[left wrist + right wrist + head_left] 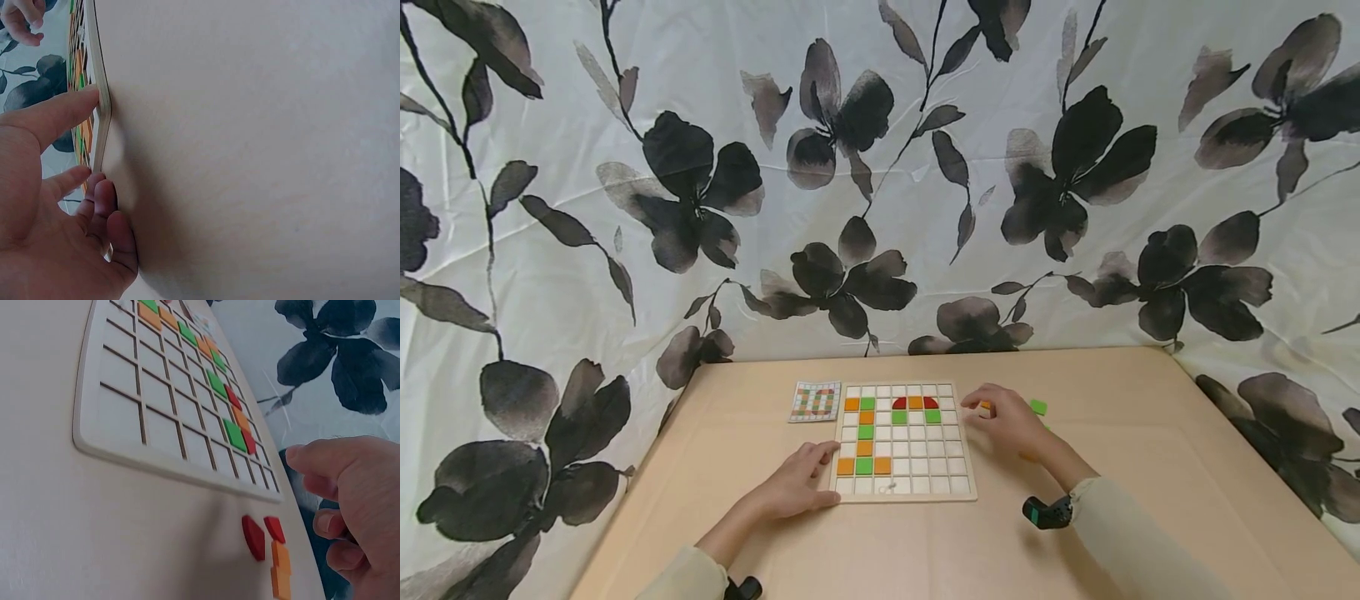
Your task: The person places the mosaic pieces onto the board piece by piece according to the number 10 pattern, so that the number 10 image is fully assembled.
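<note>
A white gridded board lies on the table, several of its squares filled with orange, green and red pieces. My left hand rests at its near left corner; in the left wrist view the thumb touches the rim and the index finger reaches the side. Just past the right edge, my right hand hovers with loosely bent fingers, and no piece shows in its grasp. An orange piece is partly visible by those fingers. Red pieces and orange tiles lie below that hand in the right wrist view.
A small pattern card lies at the board's far left. Green pieces and another orange piece are on the table around the right forearm. A flower-printed cloth hangs behind the table.
</note>
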The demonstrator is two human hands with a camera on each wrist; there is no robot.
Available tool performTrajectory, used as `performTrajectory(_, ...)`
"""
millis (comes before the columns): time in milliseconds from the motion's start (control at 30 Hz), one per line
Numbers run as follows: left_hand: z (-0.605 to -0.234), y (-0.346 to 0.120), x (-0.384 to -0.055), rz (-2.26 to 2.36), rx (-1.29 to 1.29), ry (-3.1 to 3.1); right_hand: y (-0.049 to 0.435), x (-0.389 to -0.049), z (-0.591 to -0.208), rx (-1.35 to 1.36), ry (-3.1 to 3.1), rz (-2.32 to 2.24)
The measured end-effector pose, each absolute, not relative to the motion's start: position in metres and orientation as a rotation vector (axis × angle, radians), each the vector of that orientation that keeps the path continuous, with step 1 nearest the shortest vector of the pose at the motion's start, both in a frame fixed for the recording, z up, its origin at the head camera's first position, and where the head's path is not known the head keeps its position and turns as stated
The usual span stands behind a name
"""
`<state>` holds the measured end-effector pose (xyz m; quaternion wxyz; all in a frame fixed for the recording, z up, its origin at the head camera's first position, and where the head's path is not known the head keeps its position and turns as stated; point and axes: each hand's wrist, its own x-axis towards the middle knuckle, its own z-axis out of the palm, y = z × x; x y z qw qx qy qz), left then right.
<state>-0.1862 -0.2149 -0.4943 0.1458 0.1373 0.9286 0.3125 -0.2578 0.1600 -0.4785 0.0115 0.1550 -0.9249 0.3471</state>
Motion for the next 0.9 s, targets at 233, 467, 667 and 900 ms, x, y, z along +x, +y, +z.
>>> performTrajectory(233,-0.495,-0.216,-0.187,0.9,0.417,2.677,0.182,-0.262,-0.486,0.463,-2.873,1.049)
performTrajectory(467,-0.496,-0.217,-0.186,0.905,0.41,2.671,0.195,-0.265,-0.495,0.383,-2.907,1.002)
performTrajectory(667,-0.498,-0.218,-0.186,0.904,0.412,2.674,0.202,-0.268,-0.5,0.297,-2.94,0.978)
performTrajectory(900,-0.496,-0.218,-0.185,0.898,0.432,2.683,0.21,-0.274,-0.505,0.225,-2.975,0.992)
